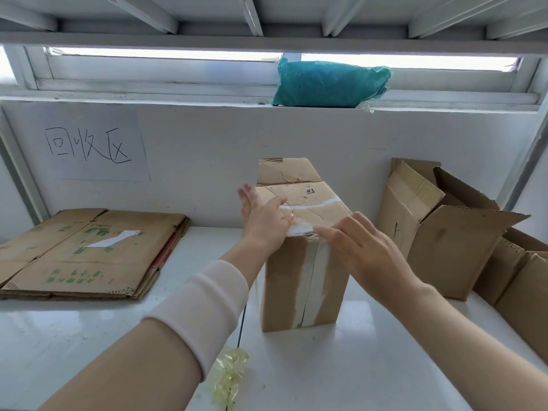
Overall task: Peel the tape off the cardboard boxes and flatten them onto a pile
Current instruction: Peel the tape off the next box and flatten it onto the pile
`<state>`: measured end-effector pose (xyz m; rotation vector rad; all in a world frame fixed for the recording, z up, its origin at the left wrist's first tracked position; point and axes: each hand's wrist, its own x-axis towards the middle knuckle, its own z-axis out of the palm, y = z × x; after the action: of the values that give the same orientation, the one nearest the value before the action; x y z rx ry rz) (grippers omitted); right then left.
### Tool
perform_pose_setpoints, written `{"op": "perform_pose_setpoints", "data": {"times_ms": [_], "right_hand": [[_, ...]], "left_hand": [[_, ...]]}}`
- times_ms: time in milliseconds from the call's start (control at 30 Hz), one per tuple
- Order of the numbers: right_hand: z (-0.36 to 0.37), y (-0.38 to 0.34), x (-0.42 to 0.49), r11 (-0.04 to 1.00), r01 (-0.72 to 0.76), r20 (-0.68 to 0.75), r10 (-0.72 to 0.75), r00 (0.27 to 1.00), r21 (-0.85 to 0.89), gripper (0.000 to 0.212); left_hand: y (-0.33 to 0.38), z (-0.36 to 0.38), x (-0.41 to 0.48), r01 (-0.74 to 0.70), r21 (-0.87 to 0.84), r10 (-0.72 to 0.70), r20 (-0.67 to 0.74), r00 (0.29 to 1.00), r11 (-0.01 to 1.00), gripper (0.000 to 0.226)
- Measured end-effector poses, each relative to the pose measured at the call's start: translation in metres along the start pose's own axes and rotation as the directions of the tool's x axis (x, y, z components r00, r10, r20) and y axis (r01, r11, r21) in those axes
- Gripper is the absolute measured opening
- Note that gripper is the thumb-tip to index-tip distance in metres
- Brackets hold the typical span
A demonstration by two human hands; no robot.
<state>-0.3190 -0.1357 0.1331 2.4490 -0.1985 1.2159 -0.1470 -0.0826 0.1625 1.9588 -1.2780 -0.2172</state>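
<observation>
A white counter (89, 336) carries a pile of flattened brown cardboard (89, 253) at the left and a tall brown cardboard box (287, 286) upright in the middle. The left hand (264, 223) steadies the box's top, fingers straight. The right hand (367, 250), fingers also straight, touches the pale tape strip (311, 280) at the top edge. Peeling seems about to start; next, a loose tape end needs pinching.

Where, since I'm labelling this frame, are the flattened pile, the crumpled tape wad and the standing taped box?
flattened pile (74, 262): head view, middle of top sheet.
crumpled tape wad (229, 376): head view, its yellowish middle.
standing taped box (280, 286): head view, bare front face, left of tape.
</observation>
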Motion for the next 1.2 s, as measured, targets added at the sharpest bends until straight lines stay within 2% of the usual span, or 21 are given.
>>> {"op": "perform_pose_setpoints", "data": {"times_ms": [67, 133, 200, 333, 433, 533, 600, 667, 733, 767, 800, 833, 900, 933, 967, 1000, 1067, 1200], "right_hand": [[0.005, -0.011, -0.01, 0.998, -0.061, -0.094, 0.062, 0.994, 0.021, 0.02], [0.013, -0.021, -0.019, 0.99, -0.134, -0.163, 0.139, 0.977, 0.041, 0.008], [0.023, -0.028, -0.024, 0.976, -0.209, -0.208, 0.217, 0.954, 0.057, 0.01], [0.04, -0.035, -0.025, 0.95, -0.307, -0.292, 0.31, 0.905, 0.058, 0.015], [0.046, -0.039, -0.026, 0.932, -0.359, -0.35, 0.355, 0.867, 0.056, 0.019], [0.057, -0.05, -0.044, 0.942, -0.331, -0.307, 0.333, 0.891, 0.061, 0.019], [0.067, -0.062, -0.065, 0.946, -0.316, -0.202, 0.324, 0.924, 0.069, 0.024], [0.079, -0.074, -0.088, 0.913, -0.388, -0.053, 0.397, 0.916, 0.126, 0.026], [0.086, -0.082, -0.105, 0.813, -0.53, 0.086, 0.526, 0.846, 0.24, 0.014], [0.086, -0.085, -0.107, 0.732, -0.61, 0.141, 0.599, 0.788, 0.303, 0.006], [0.083, -0.086, -0.106, 0.63, -0.691, 0.189, 0.676, 0.712, 0.353, 0.005], [0.078, -0.087, -0.102, 0.51, -0.77, 0.235, 0.752, 0.615, 0.383, 0.011], [0.067, -0.085, -0.09, 0.19, -0.893, 0.373, 0.858, 0.353, 0.408, 0.023], [0.063, -0.082, -0.083, 0.042, -0.909, 0.416, 0.88, 0.23, 0.414, 0.028], [0.059, -0.08, -0.078, -0.044, -0.906, 0.421, 0.894, 0.152, 0.422, 0.033], [0.056, -0.079, -0.073, -0.07, -0.901, 0.398, 0.91, 0.118, 0.428, 0.037], [0.052, -0.078, -0.062, -0.061, -0.904, 0.344, 0.934, 0.098, 0.424, 0.044], [0.048, -0.077, -0.038, -0.07, -0.885, 0.273, 0.96, 0.066, 0.461, 0.054]], "left_hand": [[0.002, 0.0, 0.0, -0.149, 0.054, 0.148, 0.021, 0.989, 0.987, 0.035], [0.003, -0.002, -0.001, -0.188, 0.066, 0.181, 0.093, 0.979, 0.98, 0.033], [0.007, -0.005, 0.0, -0.161, 0.092, 0.148, 0.135, 0.98, 0.983, 0.036], [0.022, -0.005, 0.005, -0.13, 0.349, 0.066, 0.19, 0.98, 0.928, 0.067], [0.033, -0.003, 0.009, -0.154, 0.436, 0.081, 0.182, 0.98, 0.887, 0.07], [0.033, -0.006, 0.014, -0.157, 0.454, 0.093, 0.16, 0.983, 0.877, 0.059], [0.033, -0.007, 0.013, -0.167, 0.456, 0.095, 0.177, 0.98, 0.874, 0.062], [0.033, -0.007, 0.01, -0.166, 0.449, 0.082, 0.201, 0.976, 0.878, 0.073], [0.031, -0.006, 0.008, -0.168, 0.449, 0.081, 0.207, 0.975, 0.878, 0.077], [0.03, -0.005, 0.007, -0.175, 0.441, 0.095, 0.199, 0.975, 0.88, 0.075], [0.028, -0.003, 0.005, -0.184, 0.418, 0.115, 0.184, 0.976, 0.89, 0.071], [0.027, -0.001, 0.003, -0.196, 0.383, 0.143, 0.163, 0.976, 0.903, 0.065], [0.023, 0.003, -0.005, -0.24, 0.324, 0.223, 0.091, 0.971, 0.915, 0.05], [0.021, 0.006, -0.008, -0.278, 0.311, 0.28, 0.039, 0.959, 0.909, 0.042], [0.018, 0.008, -0.011, -0.327, 0.302, 0.347, -0.013, 0.938, 0.895, 0.034], [0.016, 0.01, -0.013, -0.379, 0.297, 0.411, -0.053, 0.91, 0.877, 0.028], [0.013, 0.012, -0.017, -0.438, 0.277, 0.479, -0.098, 0.872, 0.855, 0.024], [0.008, 0.006, -0.019, -0.393, 0.133, 0.415, -0.255, 0.874, 0.91, 0.021]]}}
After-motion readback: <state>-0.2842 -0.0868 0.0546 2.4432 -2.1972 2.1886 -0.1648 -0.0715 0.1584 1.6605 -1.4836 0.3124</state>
